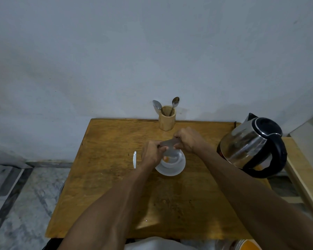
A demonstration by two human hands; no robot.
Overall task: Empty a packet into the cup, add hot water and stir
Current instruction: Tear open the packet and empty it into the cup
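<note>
Looking down from the head camera: a wooden table (pixel 105 186) set against a pale wall, with two bare forearms reaching in from the near edge. Left hand (pixel 151 153) and right hand (pixel 188 139) meet over the middle of the table, both closed on a small dark packet (pixel 168 143), one hand at each end. Left fingers curl tight round the near-left end; right thumb and fingers pinch the far-right end. Packet sits roughly level, tilted a little up toward the right, held directly above a white cup (pixel 171 160). Cup stands on a white saucer (pixel 170 170), partly hidden by the left hand. An orange patch shows inside the cup; cannot tell what it is. Just left of the saucer, a thin white strip (pixel 134 159) lies on the wood, apart from the hand. At the far edge, a wooden holder (pixel 167 121) stands upright with two metal spoons (pixel 175 101) in it, bowls up, leaning apart. On the right side, a steel kettle (pixel 249 143) with black lid and handle, near the right forearm but not touching it. Marbled floor shows beyond the table's left edge.
</note>
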